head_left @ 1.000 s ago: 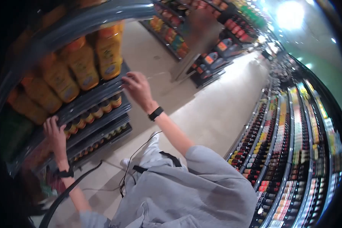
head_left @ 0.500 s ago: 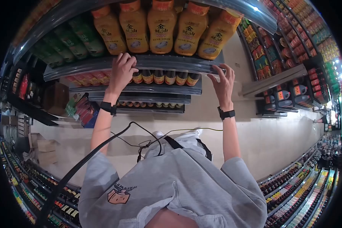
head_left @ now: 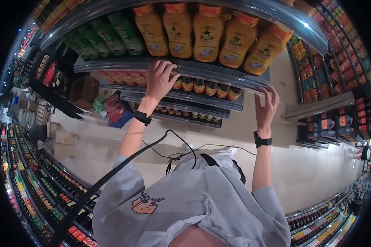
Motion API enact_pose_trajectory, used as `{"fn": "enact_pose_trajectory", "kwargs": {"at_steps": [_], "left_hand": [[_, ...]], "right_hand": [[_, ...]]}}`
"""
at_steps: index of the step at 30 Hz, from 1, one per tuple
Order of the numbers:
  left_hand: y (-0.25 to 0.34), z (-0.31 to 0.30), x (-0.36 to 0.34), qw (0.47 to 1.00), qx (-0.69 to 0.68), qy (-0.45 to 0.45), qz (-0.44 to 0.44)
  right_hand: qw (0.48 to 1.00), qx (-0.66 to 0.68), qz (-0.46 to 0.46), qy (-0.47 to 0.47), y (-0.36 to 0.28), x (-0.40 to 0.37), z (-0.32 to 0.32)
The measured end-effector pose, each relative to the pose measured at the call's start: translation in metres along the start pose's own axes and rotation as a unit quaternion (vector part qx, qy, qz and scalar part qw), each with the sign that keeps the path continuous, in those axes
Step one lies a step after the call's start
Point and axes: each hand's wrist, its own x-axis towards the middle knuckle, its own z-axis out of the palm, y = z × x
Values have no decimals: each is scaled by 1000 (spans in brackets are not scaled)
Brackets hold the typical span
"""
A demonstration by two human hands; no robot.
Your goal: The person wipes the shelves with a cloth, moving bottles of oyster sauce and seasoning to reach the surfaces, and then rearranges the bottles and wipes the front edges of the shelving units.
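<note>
Yellow bottles with red caps point(head_left: 209, 35) stand in a row on a dark shelf, beside green packages point(head_left: 125, 35) to their left. A clear strip runs along this shelf's front edge point(head_left: 210, 71). At the strip's left part, my left hand point(head_left: 160, 78) has its fingers curled over the edge, pressed on it. My right hand point(head_left: 267, 108) is at the strip's right end, thumb and fingers bent around the corner with a gap between them. Whether either hand grips the strip itself is hard to see.
Lower shelves hold dark bottles with yellow labels point(head_left: 200, 85). A black cable point(head_left: 123, 164) crosses in front of my left arm. Colourful packs point(head_left: 113, 109) stand at the left, a side rack point(head_left: 325, 103) at the right. Long stocked shelves point(head_left: 33, 185) lie behind me.
The view has turned, so the shelf and both hands appear further right. Both hands remain at the shelf edge, and my right hand's fingers look a little more bent downward.
</note>
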Motion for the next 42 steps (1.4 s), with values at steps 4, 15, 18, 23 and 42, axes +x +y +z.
{"fn": "enact_pose_trajectory", "kwargs": {"at_steps": [4,15,18,23,42], "left_hand": [[14,-1,-8,998,-6,68,-12],[49,57,-1,999,-40,-18,-23],[39,73,6,1000,11,22,-2],[35,72,-1,999,6,35,-5],[94,81,0,962,157,44,-219]], "right_hand": [[998,-1,60,22,20,-29,-23],[981,-72,178,3,137,-169,-43],[968,-66,240,-18,146,-166,-53],[954,-41,291,-52,197,-179,-87],[843,27,471,-258,357,-329,-90]]}}
